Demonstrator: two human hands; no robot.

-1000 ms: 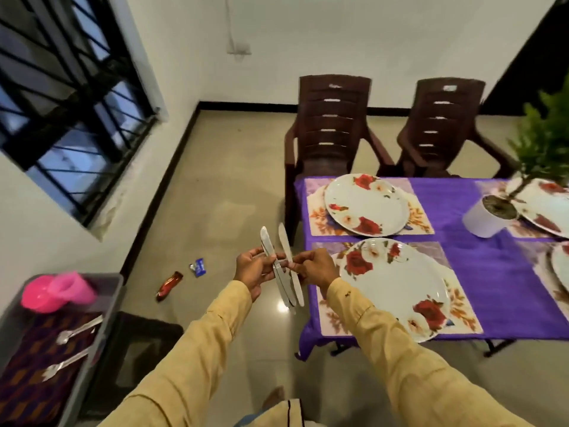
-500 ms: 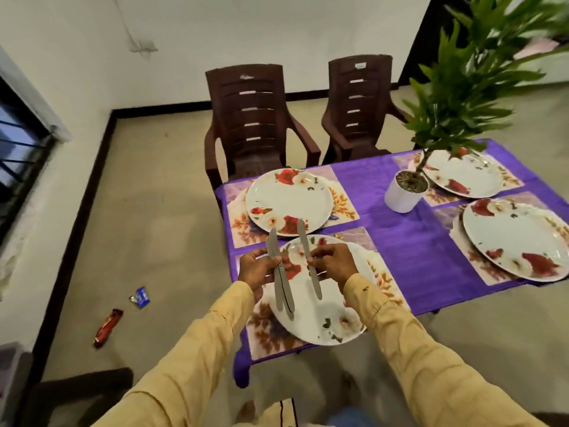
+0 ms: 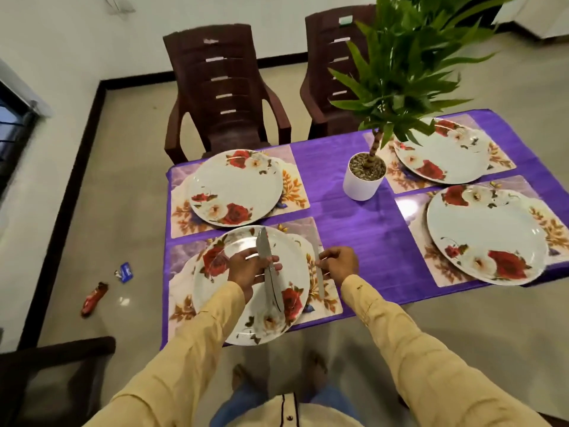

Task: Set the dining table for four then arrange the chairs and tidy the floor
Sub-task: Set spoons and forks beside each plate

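The right hand (image 3: pixel 338 264) pinches one knife (image 3: pixel 320 286) just to the right of the near left plate (image 3: pixel 286 260), over the mat (image 3: pixel 328 305). The knife points from near to far, along the plate's side, so I think it only needs to go straight down onto the mat. The left hand (image 3: pixel 248 268) is over the plate and grips the other knives (image 3: pixel 264 246), which also point near to far.
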